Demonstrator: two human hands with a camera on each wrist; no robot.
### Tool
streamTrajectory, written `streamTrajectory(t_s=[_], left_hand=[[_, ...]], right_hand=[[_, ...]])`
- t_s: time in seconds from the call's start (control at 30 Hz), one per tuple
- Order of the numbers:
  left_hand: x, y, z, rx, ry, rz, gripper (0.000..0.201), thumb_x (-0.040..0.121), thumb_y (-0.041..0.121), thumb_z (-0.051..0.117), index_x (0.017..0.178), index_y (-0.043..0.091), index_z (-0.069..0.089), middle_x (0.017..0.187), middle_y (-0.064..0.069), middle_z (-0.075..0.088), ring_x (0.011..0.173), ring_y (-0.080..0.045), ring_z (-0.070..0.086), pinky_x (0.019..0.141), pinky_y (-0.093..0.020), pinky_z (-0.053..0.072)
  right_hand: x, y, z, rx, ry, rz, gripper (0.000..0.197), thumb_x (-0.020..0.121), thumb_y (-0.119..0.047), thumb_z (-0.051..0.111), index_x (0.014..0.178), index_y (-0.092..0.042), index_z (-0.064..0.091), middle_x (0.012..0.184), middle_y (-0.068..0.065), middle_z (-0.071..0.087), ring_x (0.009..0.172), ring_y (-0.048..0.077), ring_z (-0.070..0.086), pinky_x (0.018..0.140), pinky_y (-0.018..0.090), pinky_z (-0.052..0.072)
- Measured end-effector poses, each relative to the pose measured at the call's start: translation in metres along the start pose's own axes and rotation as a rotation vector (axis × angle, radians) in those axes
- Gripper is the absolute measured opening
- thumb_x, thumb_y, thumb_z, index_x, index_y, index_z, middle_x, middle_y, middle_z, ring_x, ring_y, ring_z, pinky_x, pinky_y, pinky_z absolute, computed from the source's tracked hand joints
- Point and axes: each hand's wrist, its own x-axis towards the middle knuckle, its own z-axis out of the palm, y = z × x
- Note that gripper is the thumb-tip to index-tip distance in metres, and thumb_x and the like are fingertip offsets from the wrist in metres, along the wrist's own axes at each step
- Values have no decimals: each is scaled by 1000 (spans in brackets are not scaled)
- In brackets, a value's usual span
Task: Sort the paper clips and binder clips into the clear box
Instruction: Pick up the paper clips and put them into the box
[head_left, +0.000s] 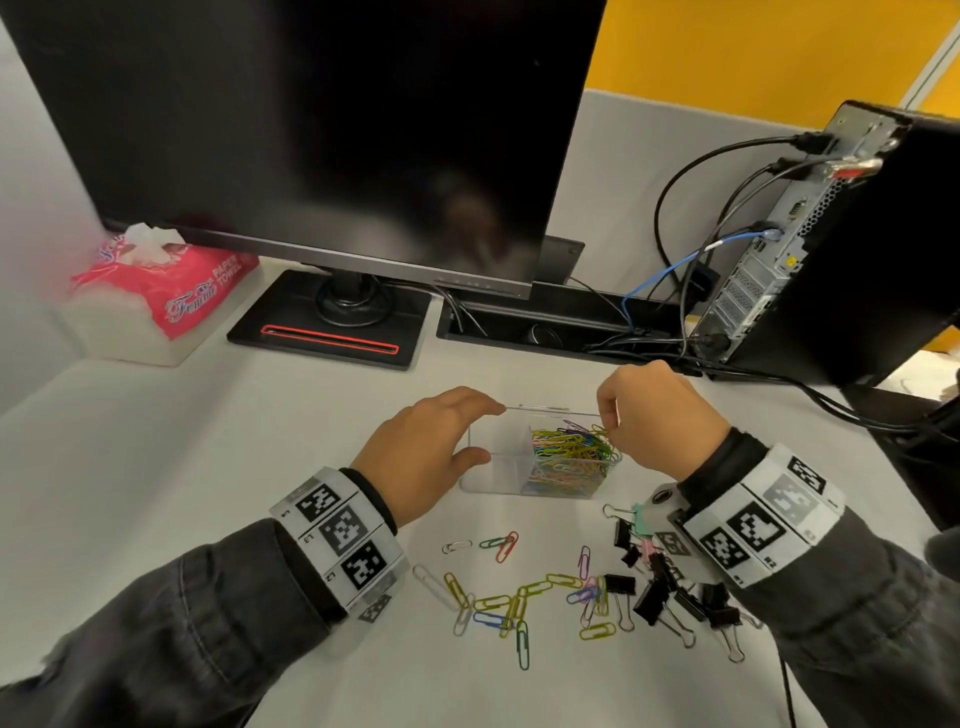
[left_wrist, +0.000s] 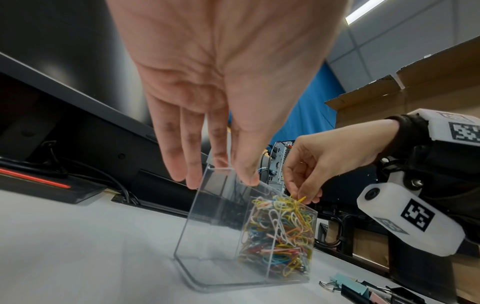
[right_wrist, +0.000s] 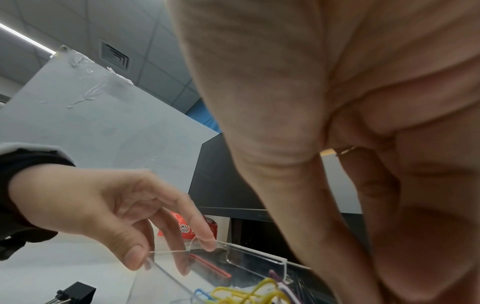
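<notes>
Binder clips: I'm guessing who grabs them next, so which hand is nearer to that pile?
Right. The right hand is over the box's full side, its wrist directly above the binder clips. The left hand holds the box's empty side, farther away.

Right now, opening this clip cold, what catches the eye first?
The clear box at mid-desk: its right compartment is heaped with colored paper clips, its left one bare. The left hand steadies the box's rim while the right hand pinches a yellow clip over the heap. Nearer the person, loose paper clips and black binder clips lie unsorted.
</notes>
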Motion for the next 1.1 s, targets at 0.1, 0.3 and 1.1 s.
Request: streamTrajectory(t_s=[0.1,0.3,1.1], left_hand=[[0,0,0,0,-7,-3,45,92,29,59,134,31,46,136,14,48,114,-11,54,96,-33,48],[1,0,0,2,-8,-3,45,92,30,59,134,32,46,136,14,48,113,-11,54,97,-33,47],[1,-2,2,-2,4,-6,45,90,31,61,133,32,47,136,13,50,113,-11,55,93,-32,50]], right_hand=[[1,-3,-1,-30,-3,5,10,86,-4,54,86,-12,60,86,5,59,80,23,50,68,27,39],[8,-1,9,21,56,50,16,82,-1,55,77,-15,50,84,6,58,78,25,52,62,26,39],[-56,4,39,226,-68,-273,17,80,-25,73,96,-25,68,90,-9,65,75,5,59,74,22,52]])
